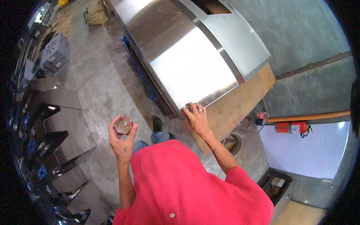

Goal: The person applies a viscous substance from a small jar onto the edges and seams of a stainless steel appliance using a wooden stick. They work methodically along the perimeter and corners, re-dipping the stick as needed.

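In my left hand (122,140) is a small, round, clear container (123,125), seen from above with something yellowish-brown inside. My fingers and thumb wrap around its sides, and it is held out over the floor. My right hand (197,119) rests at the near corner of a shiny metal sheet (195,63) on a wooden-topped table. Its fingers curl around a small, round, dark-looking object (189,108), mostly covered by the fingers; its kind is unclear.
The bare wooden table end (236,105) sticks out beside the metal. A round bin (233,144) stands below it on the floor. A red fire extinguisher (290,127) hangs by a whiteboard (307,150). Dark metal parts (56,138) line the left; a grey box (55,50) stands farther off.
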Demonstrator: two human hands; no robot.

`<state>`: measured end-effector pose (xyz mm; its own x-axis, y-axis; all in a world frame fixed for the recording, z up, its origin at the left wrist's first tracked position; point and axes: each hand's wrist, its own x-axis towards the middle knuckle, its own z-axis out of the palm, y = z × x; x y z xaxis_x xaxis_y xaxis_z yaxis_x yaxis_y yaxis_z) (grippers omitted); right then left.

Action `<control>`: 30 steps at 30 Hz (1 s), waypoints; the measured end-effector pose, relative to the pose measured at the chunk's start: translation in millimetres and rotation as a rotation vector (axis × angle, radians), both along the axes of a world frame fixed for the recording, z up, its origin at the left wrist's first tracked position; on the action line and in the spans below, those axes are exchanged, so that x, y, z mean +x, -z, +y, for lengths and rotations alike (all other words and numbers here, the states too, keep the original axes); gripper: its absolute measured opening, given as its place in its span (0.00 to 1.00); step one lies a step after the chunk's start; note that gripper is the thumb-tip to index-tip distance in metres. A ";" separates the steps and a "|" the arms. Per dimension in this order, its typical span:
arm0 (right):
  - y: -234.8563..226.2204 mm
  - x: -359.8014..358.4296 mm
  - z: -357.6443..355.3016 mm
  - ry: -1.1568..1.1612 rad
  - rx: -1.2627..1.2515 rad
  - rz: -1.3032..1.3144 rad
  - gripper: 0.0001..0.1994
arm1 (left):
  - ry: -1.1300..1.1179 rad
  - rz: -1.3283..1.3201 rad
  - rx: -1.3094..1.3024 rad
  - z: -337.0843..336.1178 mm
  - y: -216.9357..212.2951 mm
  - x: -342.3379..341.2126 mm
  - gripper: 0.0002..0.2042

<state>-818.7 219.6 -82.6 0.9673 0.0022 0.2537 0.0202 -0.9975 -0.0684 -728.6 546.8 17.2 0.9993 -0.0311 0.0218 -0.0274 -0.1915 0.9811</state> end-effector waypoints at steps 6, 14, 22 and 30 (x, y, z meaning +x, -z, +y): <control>-10.8 0.8 -9.0 0.028 0.045 0.048 0.22 | 0.150 -0.056 -0.015 -19.8 4.8 29.7 0.31; -5.6 -9.1 -21.5 0.392 0.408 -0.227 0.12 | 0.302 -0.059 -0.020 -13.9 -4.9 48.3 0.30; -70.7 2.0 101.1 0.361 1.149 0.106 0.23 | 0.378 -0.050 0.054 7.8 13.6 45.3 0.30; -108.5 3.0 175.5 0.198 1.435 -0.032 0.24 | 0.497 0.049 -0.037 0.6 17.9 13.7 0.31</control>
<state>-815.7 395.1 25.9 0.9155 -0.3984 -0.0564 -0.0864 -0.0576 -0.9946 -714.8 547.3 -0.7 0.8639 -0.5035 -0.0144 -0.0605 -0.1321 0.9894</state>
